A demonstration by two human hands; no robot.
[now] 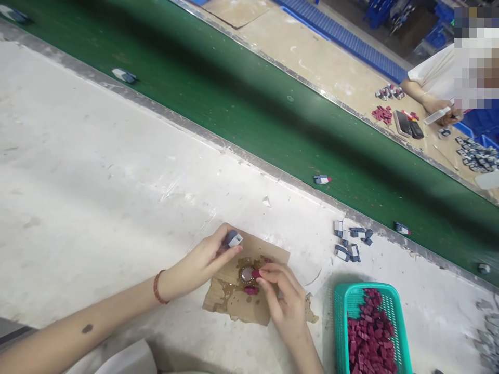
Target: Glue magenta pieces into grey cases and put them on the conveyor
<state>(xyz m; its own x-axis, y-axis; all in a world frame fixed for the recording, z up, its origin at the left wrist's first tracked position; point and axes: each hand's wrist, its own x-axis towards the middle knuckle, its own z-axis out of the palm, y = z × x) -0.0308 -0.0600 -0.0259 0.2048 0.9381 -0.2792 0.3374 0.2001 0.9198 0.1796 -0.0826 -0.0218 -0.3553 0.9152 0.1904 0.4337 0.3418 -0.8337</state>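
My left hand (212, 252) is closed round a small grey-and-white plastic part (234, 238), held over the upper left of a stained cardboard piece (273, 253). In my right hand (283, 293), thumb and fingertips pinch a small dark red plastic piece (256, 274). The red piece is at the right edge of a small round dish (246, 275) on the cardboard; I cannot tell whether it touches what is inside. Just below the dish lies another dark red piece (251, 291). Wet-looking brown stains surround the dish.
A teal basket (340, 322) of dark red pieces stands to the right. Several grey-and-white parts (346, 239) lie above it. A green conveyor belt (218, 114) crosses behind, carrying spaced parts. Across it, a person's hand (442, 110) holds a white bottle-like object.
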